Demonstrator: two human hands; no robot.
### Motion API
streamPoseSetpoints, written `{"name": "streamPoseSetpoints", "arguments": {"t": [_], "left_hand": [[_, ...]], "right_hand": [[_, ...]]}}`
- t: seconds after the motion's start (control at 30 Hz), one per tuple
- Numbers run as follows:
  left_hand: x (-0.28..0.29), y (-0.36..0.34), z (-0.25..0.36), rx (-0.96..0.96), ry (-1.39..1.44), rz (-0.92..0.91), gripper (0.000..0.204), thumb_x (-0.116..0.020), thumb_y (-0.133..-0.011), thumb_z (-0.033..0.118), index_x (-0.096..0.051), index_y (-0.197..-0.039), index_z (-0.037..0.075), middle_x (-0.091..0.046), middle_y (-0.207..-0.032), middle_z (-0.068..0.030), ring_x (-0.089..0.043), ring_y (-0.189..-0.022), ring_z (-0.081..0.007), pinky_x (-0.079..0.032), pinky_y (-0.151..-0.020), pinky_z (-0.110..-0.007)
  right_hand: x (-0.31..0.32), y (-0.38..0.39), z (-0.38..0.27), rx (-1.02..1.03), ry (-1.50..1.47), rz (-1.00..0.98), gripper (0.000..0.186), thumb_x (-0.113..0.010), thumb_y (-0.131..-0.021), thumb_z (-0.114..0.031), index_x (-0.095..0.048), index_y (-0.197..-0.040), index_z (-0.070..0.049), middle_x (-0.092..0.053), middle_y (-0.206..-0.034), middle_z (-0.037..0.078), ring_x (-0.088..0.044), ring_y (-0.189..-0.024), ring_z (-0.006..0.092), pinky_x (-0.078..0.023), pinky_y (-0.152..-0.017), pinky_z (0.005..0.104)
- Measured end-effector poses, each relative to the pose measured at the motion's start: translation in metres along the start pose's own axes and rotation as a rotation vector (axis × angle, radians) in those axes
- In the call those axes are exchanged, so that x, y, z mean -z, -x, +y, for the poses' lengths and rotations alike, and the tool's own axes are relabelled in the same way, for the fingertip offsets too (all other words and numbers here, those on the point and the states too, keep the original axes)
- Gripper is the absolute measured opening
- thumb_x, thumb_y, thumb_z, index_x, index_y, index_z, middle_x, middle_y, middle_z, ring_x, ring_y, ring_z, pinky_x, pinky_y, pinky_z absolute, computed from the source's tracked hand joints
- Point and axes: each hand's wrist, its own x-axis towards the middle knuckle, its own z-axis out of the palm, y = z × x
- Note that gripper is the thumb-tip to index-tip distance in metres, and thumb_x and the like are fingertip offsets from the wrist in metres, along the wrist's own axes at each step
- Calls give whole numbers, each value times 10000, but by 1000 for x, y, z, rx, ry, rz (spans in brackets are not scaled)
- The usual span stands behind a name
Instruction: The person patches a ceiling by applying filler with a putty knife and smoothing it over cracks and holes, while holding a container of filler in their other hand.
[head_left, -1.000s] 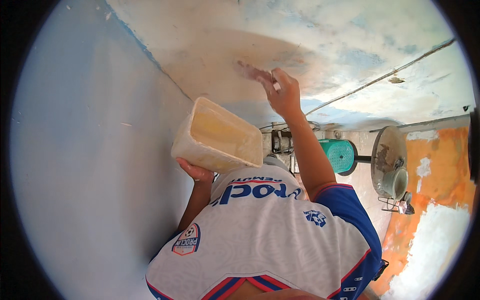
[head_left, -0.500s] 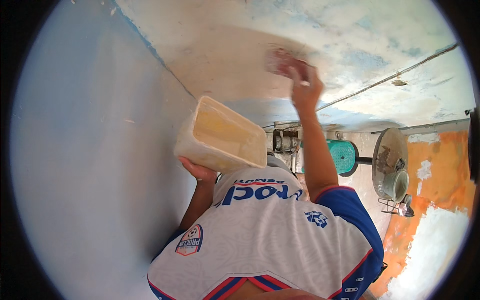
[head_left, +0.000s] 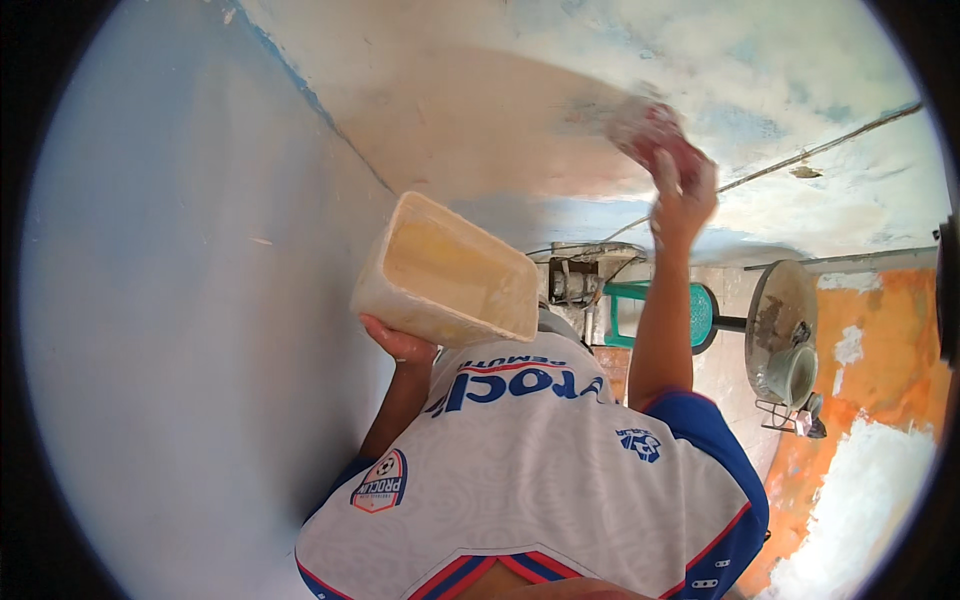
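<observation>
My left hand [head_left: 395, 340] supports a white rectangular plastic container [head_left: 385, 290] from beneath, tilted at chest height, with a pale, creamy residue inside. My right hand [head_left: 683, 200] is raised at the right, closed on a reddish, white-smeared pad [head_left: 670, 150], blurred by motion, which lies against the mottled white and bluish wall [head_left: 820, 60] in front of me. Whether the pad is a sponge or another tool I cannot tell.
A pale blue wall [head_left: 160, 300] runs down my left. Below are a green plastic stool [head_left: 700, 315], dusty machinery [head_left: 574, 283], and a round table [head_left: 770, 310] bearing a bucket [head_left: 790, 375]. An orange wall [head_left: 880, 330] with white patches stands right. A cable [head_left: 760, 175] crosses the mottled surface.
My right hand has moved steadily rightward along the mottled surface with the reddish pad. The container in my left hand has shifted only slightly to the right.
</observation>
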Motion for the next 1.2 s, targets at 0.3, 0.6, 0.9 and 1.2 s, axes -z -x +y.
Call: {"name": "streamPoseSetpoints", "arguments": {"t": [0.3,0.6,0.9,1.2], "left_hand": [[-9,0,-2,62,9,36,880,-330,-956,754,-390,-1501,65,-439,-1506,-125,-448,-1381,-305,-414,-1118,-465],[9,4,-6,54,-23,10,871,-323,-960,749,-386,-1506,74,-443,-1505,-128,-453,-1376,-303,-405,-1124,-465],[1,10,0,-4,-52,65,861,-324,-967,742,-408,-1485,60,-464,-1479,-126,-462,-1362,-295,-410,-1118,-445],[-5,5,0,54,1,74,869,-310,-967,748,-407,-1486,58,-461,-1482,-116,-462,-1362,-283,-412,-1113,-441]], "right_hand": [[-63,19,26,188,461,-279,204,-762,-879,-139,-745,-1045,-22,-742,-955,143,-708,-835,256,-545,-799,359],[-54,47,18,538,424,-190,126,-743,-921,-122,-712,-985,-18,-738,-889,133,-724,-789,227,-552,-691,318],[39,-5,13,128,6,177,178,-712,-928,-51,-634,-1066,31,-717,-1025,148,-710,-934,200,-598,-776,295],[-39,18,42,110,348,-114,124,-710,-925,-107,-754,-1033,-63,-744,-959,101,-713,-869,223,-548,-794,330]]}}
